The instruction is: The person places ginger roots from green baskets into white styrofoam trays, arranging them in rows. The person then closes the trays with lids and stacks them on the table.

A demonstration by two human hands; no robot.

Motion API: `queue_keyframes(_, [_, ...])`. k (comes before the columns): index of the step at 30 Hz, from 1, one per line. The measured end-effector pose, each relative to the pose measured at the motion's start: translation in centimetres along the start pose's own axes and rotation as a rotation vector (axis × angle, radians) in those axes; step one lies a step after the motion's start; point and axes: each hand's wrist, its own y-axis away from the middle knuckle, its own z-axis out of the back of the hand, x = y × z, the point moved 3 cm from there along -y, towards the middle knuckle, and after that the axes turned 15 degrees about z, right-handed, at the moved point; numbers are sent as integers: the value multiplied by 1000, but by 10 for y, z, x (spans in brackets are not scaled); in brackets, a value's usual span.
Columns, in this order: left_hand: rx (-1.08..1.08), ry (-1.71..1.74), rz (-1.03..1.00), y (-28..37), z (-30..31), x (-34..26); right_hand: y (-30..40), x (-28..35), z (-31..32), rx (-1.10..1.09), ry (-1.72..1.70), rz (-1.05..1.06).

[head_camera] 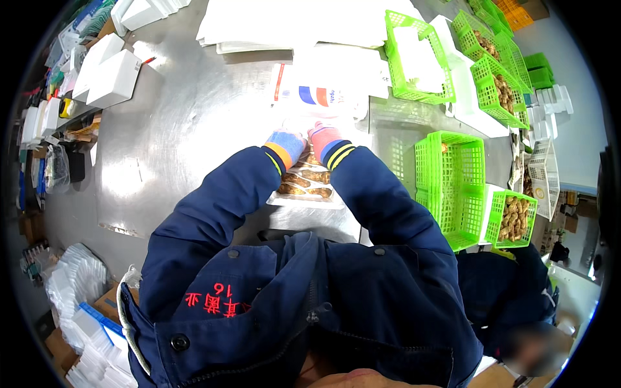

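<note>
A white compartment tray [306,201] lies on the stainless steel table [165,121] in front of me, with brown elongated mushrooms [315,175] set in rows. Over its far part are both my hands, in knitted gloves. My left hand [287,145], in a blue glove with an orange cuff, is at the tray's left side. On the right side is my right hand [326,139], in a pink glove with a blue cuff. Fingertips of both wash out in glare, so their grip is unclear. Just beyond them lies white printed packaging [315,97] with blue and red blocks.
White sheets [301,22] are stacked at the table's far side. Green plastic baskets [451,189] stand on the right; a smaller basket [513,220] there holds mushrooms. White foam boxes [114,77] sit at the left. A co-worker [499,291] in dark clothing is close by at lower right.
</note>
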Motion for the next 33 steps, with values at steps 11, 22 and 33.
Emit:
queue_keyframes(11, [-17, 105, 98, -40, 7, 4, -4, -5, -21, -9, -49, -104])
queue_keyframes(22, [71, -63, 94, -51, 2, -2, -2, 8, -10, -106, -47, -87])
queue_keyframes(33, [-157, -148, -46, -36, 17, -7, 29, 33, 1, -204, 74, -242])
